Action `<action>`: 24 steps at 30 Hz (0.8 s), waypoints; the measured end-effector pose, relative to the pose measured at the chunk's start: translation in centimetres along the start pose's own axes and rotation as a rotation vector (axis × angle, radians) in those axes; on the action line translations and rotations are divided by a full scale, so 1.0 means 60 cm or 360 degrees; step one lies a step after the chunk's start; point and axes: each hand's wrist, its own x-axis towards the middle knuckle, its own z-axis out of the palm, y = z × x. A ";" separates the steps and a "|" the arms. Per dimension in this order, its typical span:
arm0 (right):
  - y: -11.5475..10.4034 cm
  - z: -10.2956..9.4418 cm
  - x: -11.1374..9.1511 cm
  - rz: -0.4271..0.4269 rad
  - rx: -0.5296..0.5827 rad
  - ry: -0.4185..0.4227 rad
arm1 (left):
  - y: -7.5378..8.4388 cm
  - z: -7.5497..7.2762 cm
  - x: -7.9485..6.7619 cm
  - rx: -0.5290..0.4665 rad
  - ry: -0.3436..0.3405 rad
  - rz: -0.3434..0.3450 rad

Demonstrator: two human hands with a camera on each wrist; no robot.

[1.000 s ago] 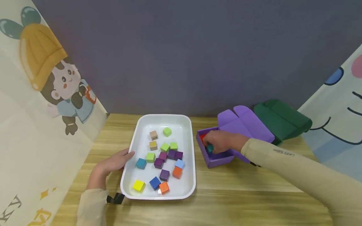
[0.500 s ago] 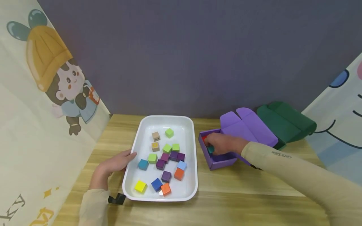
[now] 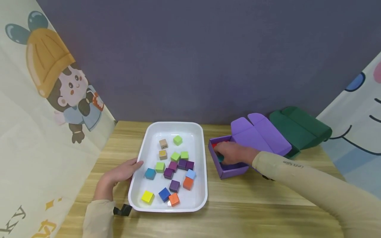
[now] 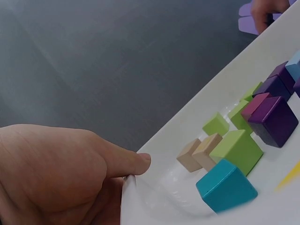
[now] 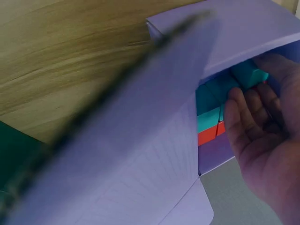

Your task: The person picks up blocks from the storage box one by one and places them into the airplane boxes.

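Wood tabletop: L hand grips white tray at left rim, R hand, nearer, pinches teal block in purple box right of tray.

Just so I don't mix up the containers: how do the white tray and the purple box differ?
The white tray is larger and has rounded corners; the purple box is smaller, with squarer corners. The tray shows no lid, while the box has a purple lid folded open. Blocks of many colours lie scattered in the tray; in the box, teal blocks and red blocks show, set close together. Both hold blocks.
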 end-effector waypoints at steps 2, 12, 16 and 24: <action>0.000 0.003 0.001 0.0016 -0.0027 0.0002 | -0.002 -0.001 0.000 0.0005 0.0007 -0.0002; 0.002 0.013 -0.001 0.0132 -0.0104 0.0026 | -0.008 0.000 0.002 -0.0010 0.0000 0.0014; 0.005 0.013 -0.002 0.0180 -0.0082 0.0021 | -0.008 0.001 0.003 -0.0012 0.0004 0.0020; 0.004 0.009 -0.006 0.0220 -0.0100 -0.0008 | -0.007 0.002 0.005 0.0003 0.0013 0.0018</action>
